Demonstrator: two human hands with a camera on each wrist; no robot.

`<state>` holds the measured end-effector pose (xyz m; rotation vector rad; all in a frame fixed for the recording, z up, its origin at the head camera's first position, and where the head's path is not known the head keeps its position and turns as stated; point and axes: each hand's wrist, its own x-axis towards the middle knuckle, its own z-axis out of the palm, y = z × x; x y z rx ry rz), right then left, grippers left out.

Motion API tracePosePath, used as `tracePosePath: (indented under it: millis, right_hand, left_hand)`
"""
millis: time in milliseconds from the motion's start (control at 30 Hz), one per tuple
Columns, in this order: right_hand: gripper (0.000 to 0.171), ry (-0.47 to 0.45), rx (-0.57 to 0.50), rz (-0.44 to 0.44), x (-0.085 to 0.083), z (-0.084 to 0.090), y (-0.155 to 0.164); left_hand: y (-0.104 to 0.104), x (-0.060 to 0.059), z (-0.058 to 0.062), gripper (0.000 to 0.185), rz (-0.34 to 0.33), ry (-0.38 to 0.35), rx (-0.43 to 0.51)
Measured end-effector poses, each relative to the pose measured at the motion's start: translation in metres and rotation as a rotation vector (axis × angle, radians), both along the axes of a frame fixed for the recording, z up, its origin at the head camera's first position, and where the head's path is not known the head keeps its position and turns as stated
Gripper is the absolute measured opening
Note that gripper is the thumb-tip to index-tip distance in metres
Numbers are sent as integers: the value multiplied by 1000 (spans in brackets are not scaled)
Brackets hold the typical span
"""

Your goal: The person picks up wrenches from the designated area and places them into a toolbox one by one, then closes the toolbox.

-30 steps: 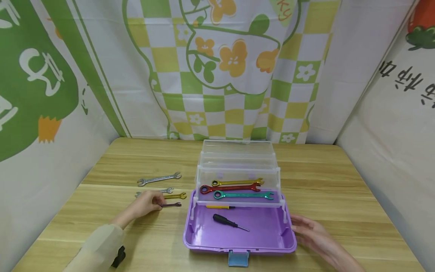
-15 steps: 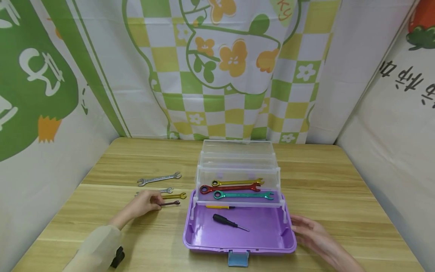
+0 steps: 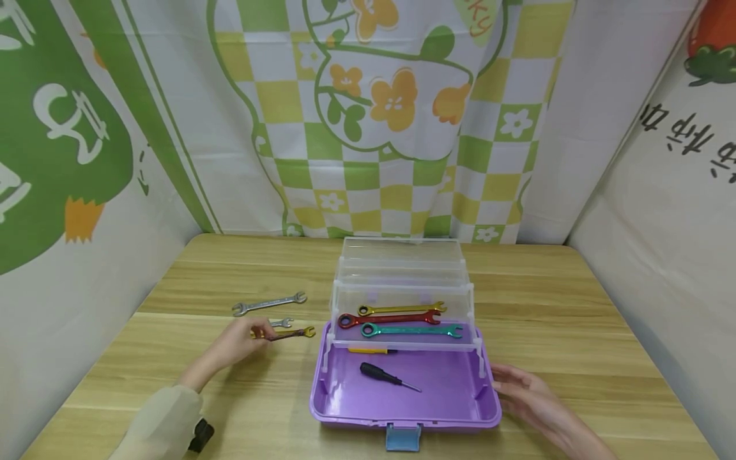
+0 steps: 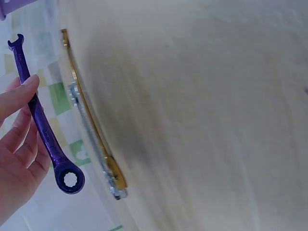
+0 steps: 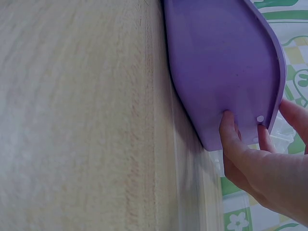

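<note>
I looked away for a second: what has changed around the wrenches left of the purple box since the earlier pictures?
The left hand has lifted the small purple ratchet wrench off the wooden table; it now pinches it above the gold wrench, nearer the silver ones. The right hand still rests on the purple plastic toolbox; the tools inside have not moved.

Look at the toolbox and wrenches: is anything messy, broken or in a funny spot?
Nothing stands out. Three wrenches lie neatly in the clear tray, a screwdriver lies in the purple toolbox, and the left hand holds a purple wrench above the table.
</note>
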<state>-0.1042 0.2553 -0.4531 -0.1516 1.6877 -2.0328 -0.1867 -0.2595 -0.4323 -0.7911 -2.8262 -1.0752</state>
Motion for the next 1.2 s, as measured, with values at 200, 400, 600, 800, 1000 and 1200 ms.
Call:
tracePosePath:
  millis: [200, 400, 600, 800, 1000, 1200]
  right_hand:
    - [46, 6, -39, 11, 1, -1, 0]
    - [38, 10, -77, 22, 2, -2, 1]
    - [35, 5, -72, 21, 2, -2, 1]
    - [36, -6, -57, 9, 2, -2, 0]
    - [35, -11, -62, 8, 1, -2, 1]
    - [36, -9, -52, 10, 1, -1, 1]
  left_hand:
    - [5, 6, 14, 14, 73, -7, 12]
    - [8, 9, 27, 11, 86, 13, 18]
    - [14, 9, 39, 10, 96, 18, 25]
    - [25, 9, 53, 6, 67, 24, 18]
    - [39, 7, 66, 9, 41, -1, 11]
    - [54, 0, 77, 11, -14, -20, 14]
